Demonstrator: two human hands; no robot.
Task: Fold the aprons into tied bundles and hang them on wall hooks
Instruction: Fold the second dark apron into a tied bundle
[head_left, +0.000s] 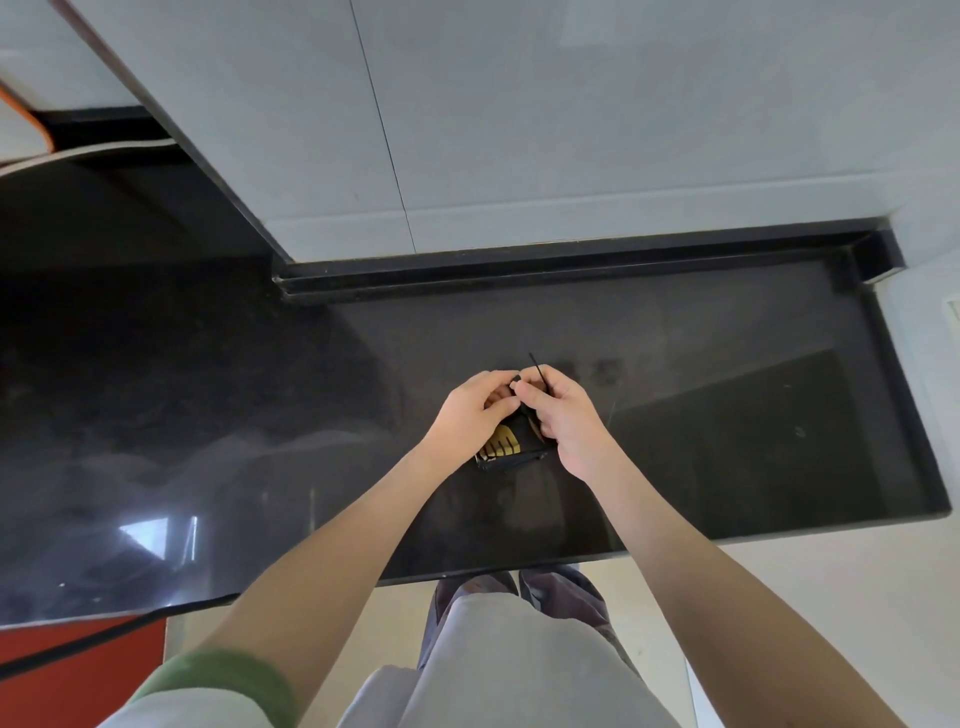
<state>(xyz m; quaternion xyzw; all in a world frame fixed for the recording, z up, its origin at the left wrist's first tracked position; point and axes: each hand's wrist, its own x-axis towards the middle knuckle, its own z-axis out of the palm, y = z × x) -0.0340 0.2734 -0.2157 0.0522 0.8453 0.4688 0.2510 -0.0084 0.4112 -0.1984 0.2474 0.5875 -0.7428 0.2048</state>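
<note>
A small folded black apron bundle (511, 448) with a yellow print lies on the dark stone counter (727, 415). My left hand (472, 410) curls over the bundle's far left side and pinches the black strap. My right hand (563, 415) grips the bundle's right side and pinches the thin black strap (537, 370), whose free end sticks up between my thumbs. Both hands meet above the bundle's far end, hiding most of it.
A grey tiled wall (519, 130) rises right behind the counter, with a raised black ledge (571, 270) at its foot. The counter's front edge runs just before my legs. An orange-edged object (26, 130) sits far left. No hooks are in view.
</note>
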